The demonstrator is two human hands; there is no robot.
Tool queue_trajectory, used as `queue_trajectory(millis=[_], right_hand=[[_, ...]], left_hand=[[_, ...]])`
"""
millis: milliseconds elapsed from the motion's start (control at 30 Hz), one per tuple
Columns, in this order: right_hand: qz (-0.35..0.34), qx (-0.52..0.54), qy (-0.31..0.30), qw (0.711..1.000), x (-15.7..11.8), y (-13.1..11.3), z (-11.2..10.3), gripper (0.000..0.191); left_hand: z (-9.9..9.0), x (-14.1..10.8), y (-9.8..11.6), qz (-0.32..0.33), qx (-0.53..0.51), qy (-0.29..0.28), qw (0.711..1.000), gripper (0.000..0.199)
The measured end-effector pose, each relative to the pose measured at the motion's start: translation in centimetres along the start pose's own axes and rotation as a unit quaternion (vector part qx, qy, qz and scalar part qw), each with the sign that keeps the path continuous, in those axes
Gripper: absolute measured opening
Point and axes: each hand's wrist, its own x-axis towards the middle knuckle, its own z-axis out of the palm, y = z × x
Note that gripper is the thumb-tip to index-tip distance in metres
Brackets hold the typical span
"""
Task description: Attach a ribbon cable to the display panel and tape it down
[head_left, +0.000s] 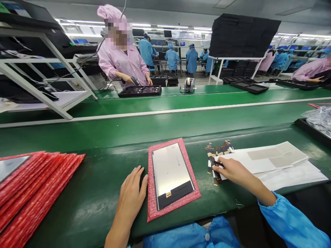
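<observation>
Surface (103, 193): green belt-topped bench, running the full width under both hands.

Red sleeves (33, 186): a fanned stack of bubble-wrap pouches, well out to the left of the left hand's fingers.

White sheets (279, 165): backing papers lying flat, beneath and to the right of the right hand.

Display panel (172, 172): a thin grey rectangular panel with a dark band at its near end, lying flat on a single red bubble pad (155, 206), between the two hands. Judged stiff but fragile and light, with a slick face; best taken by the long edges, not pressed on the face or pulled by the small connector at the dark end.

Left hand (133, 193): palm down on the surface, fingers spread flat and holding nothing, fingertips just beside the pad's left edge.

Right hand (232, 170): fingers drawn together, pinching a thin dark strip (218, 164) at the edge of the white sheets.

Flex strips (219, 150): a small fan of dark and gold ribbon pieces, just beyond the right fingertips. Judged very light, bendable and easily creased; to be lifted by one end.

Co-worker in pink (121, 62): across the belt, hands at a dark tray.
</observation>
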Motion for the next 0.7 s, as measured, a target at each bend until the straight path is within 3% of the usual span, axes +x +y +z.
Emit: queue_trajectory(millis=[200,333,433,533,700], right_hand=[[0.002,-0.050,-0.034,0.998,1.6,0.2,0.4,0.030],[-0.038,0.024,-0.039,0.998,2.1,1.1,0.6,0.026],[-0.086,0.108,-0.005,0.990,2.3,1.7,0.6,0.028],[-0.130,0.166,0.023,0.977,2.3,2.2,0.4,0.023],[-0.098,0.199,0.046,0.974,1.7,2.9,-0.8,0.014]], left_hand=[[0.0,-0.1,0.0,-0.004,0.012,-0.003,1.000,0.058],[-0.2,-0.1,0.1,0.004,0.023,-0.004,1.000,0.056],[-0.6,-0.4,0.5,0.004,0.024,-0.007,1.000,0.054],[-1.2,-1.3,1.6,0.000,0.021,-0.006,1.000,0.052],[-2.9,-4.7,4.5,-0.018,-0.014,-0.019,1.000,0.045]])
